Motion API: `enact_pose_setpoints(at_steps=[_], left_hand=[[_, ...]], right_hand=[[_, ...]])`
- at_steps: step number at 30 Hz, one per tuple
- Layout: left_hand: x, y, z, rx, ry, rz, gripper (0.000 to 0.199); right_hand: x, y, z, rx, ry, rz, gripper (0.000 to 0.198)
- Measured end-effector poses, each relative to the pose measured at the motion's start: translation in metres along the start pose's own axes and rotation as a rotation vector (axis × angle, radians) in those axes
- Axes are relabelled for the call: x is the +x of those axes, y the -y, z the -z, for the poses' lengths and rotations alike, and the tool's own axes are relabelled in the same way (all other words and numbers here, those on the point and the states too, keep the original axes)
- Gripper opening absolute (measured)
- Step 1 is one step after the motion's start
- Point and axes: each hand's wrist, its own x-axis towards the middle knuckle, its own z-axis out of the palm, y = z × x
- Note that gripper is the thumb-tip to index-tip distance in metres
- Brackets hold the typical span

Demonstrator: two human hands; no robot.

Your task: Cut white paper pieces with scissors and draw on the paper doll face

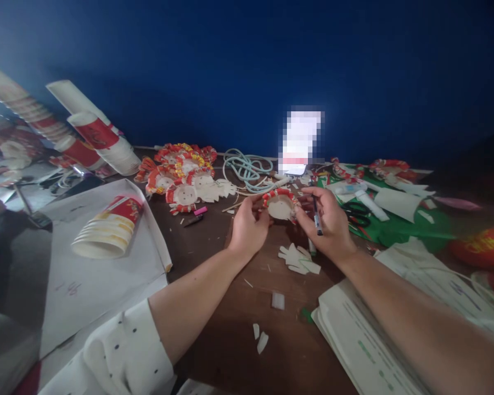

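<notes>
Between my two hands I have a small round paper face (280,210) with a red and white wrapped trim arching over its top. My left hand (249,226) pinches its left edge. My right hand (328,224) grips the right edge with thumb and fingers, and a dark pen (316,216) is tucked between those fingers. Just below my hands, white paper cut-outs (298,259) shaped like little hands or bodies lie on the brown table (230,307). A pile of similar faces with red and yellow trim (183,170) is at the back left.
A light blue cord (247,170) and a glowing phone (300,142) stand at the back. Paper cups (107,227) sit on a white box lid (148,258) at left. Black scissors (356,213) and a glue tube (370,204) rest on green material; paper bags (354,340) lie right.
</notes>
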Motion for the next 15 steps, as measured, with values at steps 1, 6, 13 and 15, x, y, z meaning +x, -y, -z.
enact_pose_setpoints(at_steps=[1,6,13,15], left_hand=[[0.000,0.002,0.000,0.045,0.000,-0.032,0.033],[0.000,0.005,0.002,0.232,-0.023,-0.135,0.032],[-0.008,-0.007,0.007,0.559,-0.032,-0.186,0.035],[-0.009,-0.008,0.008,0.682,-0.024,-0.235,0.037]], right_hand=[[0.000,0.000,0.000,0.019,-0.006,0.004,0.041],[0.000,-0.001,-0.001,0.007,-0.020,0.037,0.041],[-0.002,0.000,0.001,-0.133,0.002,0.044,0.041],[-0.003,0.001,0.002,-0.216,0.027,0.041,0.040]])
